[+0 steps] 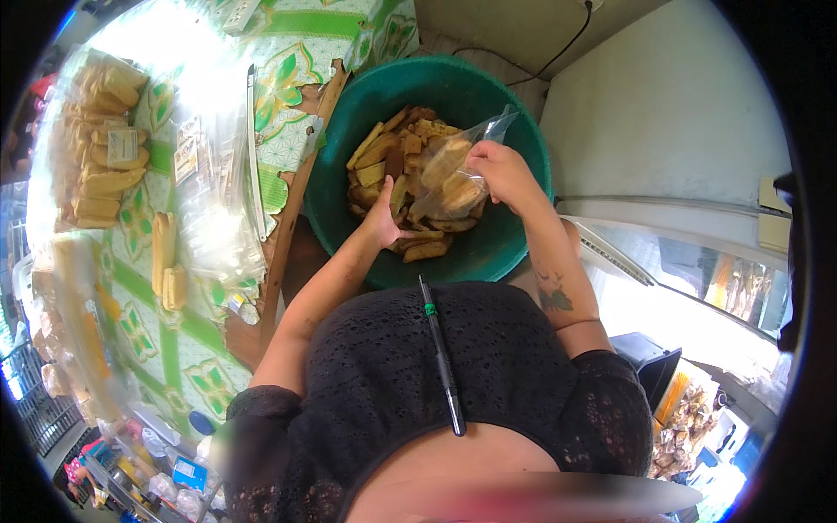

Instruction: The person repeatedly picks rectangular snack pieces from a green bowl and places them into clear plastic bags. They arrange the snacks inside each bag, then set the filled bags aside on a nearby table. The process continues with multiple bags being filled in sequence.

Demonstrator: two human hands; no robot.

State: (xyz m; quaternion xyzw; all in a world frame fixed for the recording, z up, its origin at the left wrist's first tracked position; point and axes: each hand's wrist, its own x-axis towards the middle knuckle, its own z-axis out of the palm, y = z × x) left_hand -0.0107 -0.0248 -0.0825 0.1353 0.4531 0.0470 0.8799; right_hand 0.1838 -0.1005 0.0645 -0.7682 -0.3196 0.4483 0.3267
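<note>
In front of me stands a large green plastic tub (pixel 339 150) with many brown and yellowish pieces of toasted bread or similar baked slices (pixel 373 153) heaped inside. My right hand (pixel 502 171) pinches a clear plastic bag (pixel 494 127) near its upper right part, over the tub. Several long slices (pixel 451 163) show through the bag's film. Down at the heap is my left hand (pixel 382 222), thumb and fingers spread wide, touching or just above the slices beside the bag. Its fingertips are partly lost among the pieces.
On the left, a table with a green-and-white patterned cover (pixel 137 340) has a chipped wooden edge (pixel 294 196). It holds a pile of clear bags (pixel 219 222), filled packs (pixel 108 147), loose slices (pixel 165 252) and a long thin strip (pixel 254 150). A pale wall panel (pixel 654 118) stands at right.
</note>
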